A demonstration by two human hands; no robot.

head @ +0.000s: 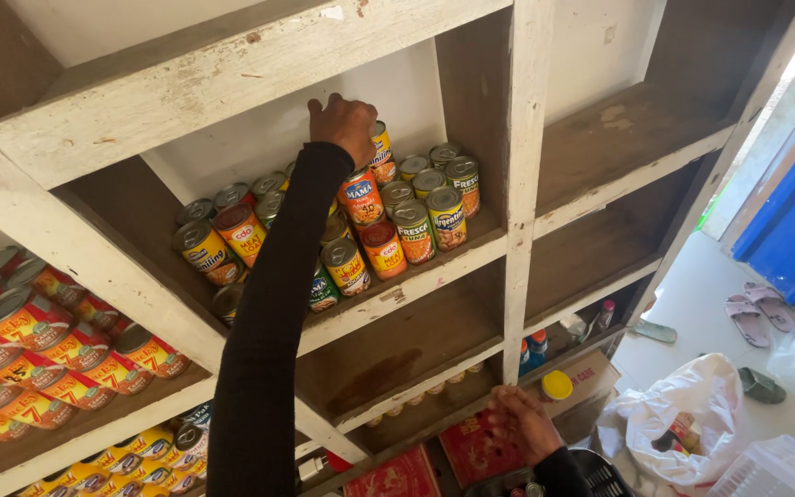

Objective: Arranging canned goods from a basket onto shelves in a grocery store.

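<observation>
- White wooden shelf unit, worn paint, landmark for all below.
- Tins packed in its middle compartment.
- Left hand at compartment back, fingers curled over stacked yellow can.
- Right hand below shelf unit, fingers spread flat on red box.

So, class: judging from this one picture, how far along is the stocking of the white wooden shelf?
Done: rows of labelled tin cans fill the middle compartment. In hand: the left hand sets a yellow-labelled tin on the back stack; the right hand rests on red boxes below. Left: the right-hand compartments look bare.
</observation>
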